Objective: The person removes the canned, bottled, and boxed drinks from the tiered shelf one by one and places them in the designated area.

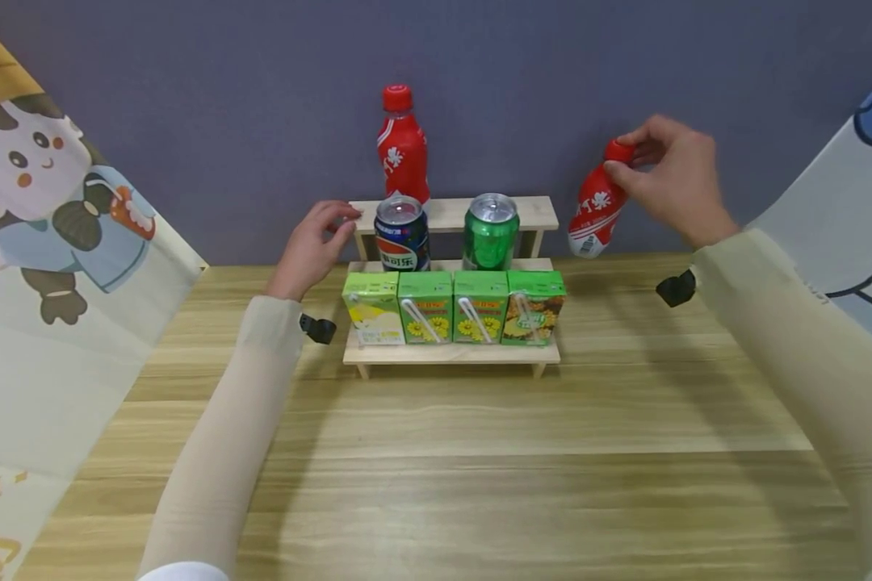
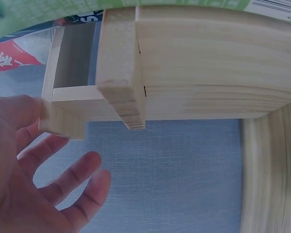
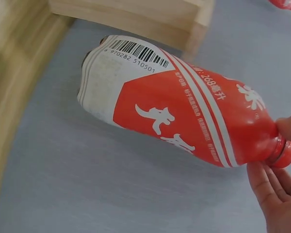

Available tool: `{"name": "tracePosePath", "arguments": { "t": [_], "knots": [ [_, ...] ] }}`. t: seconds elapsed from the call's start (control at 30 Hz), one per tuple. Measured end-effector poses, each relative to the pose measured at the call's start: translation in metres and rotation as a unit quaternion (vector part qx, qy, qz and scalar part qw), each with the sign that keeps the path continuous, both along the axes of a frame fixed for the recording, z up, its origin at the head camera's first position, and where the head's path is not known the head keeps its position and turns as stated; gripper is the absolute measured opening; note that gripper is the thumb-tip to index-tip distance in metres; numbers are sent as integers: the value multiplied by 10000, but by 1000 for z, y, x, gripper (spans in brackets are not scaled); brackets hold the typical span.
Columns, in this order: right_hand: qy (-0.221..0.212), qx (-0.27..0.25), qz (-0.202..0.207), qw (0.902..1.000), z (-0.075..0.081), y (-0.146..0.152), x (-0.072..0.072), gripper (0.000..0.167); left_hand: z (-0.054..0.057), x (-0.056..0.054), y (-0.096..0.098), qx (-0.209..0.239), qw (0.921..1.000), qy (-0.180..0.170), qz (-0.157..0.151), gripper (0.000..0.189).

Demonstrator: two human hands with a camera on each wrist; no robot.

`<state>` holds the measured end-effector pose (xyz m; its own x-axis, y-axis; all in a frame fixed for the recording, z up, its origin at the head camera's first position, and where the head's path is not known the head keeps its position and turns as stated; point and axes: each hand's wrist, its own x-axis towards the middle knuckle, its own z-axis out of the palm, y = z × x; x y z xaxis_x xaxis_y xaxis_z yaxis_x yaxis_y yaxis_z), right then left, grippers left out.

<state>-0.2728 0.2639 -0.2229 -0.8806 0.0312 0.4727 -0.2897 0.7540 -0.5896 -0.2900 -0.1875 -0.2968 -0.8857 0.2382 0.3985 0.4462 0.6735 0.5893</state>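
My right hand (image 1: 672, 173) pinches a red plastic drink bottle (image 1: 597, 206) by its cap and neck. The bottle hangs tilted just right of a tiered wooden shelf (image 1: 450, 353), its white base lowest; a barcode shows near that base in the right wrist view. At the shelf's other end, my left hand (image 1: 312, 248) has its thumb side right at the edge of the top tier, fingers (image 2: 77, 177) loosely spread and holding nothing. On that tier's left part a matching red bottle (image 1: 404, 153) stands upright, its base partly hidden by a dark blue can.
On the middle tier stand the dark blue can (image 1: 403, 234) and a green can (image 1: 491, 230). Several juice cartons (image 1: 427, 308) with straws line the lowest tier. A grey-blue wall (image 1: 262, 121) rises behind the wooden table (image 1: 436, 476); cartoon panels (image 1: 29, 323) flank both sides.
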Motion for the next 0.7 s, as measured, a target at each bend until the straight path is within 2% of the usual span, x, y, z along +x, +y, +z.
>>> {"name": "tracePosePath", "arguments": {
  "t": [0.37, 0.7],
  "knots": [
    [-360, 225, 266, 9987, -33, -6, -8, 33, 0, -1, -1, 10, 10000, -59, 54, 30],
    [-681, 131, 559, 9960, -59, -11, -18, 31, 0, -1, 1, 10, 10000, -72, 44, 29]
  ]
}}
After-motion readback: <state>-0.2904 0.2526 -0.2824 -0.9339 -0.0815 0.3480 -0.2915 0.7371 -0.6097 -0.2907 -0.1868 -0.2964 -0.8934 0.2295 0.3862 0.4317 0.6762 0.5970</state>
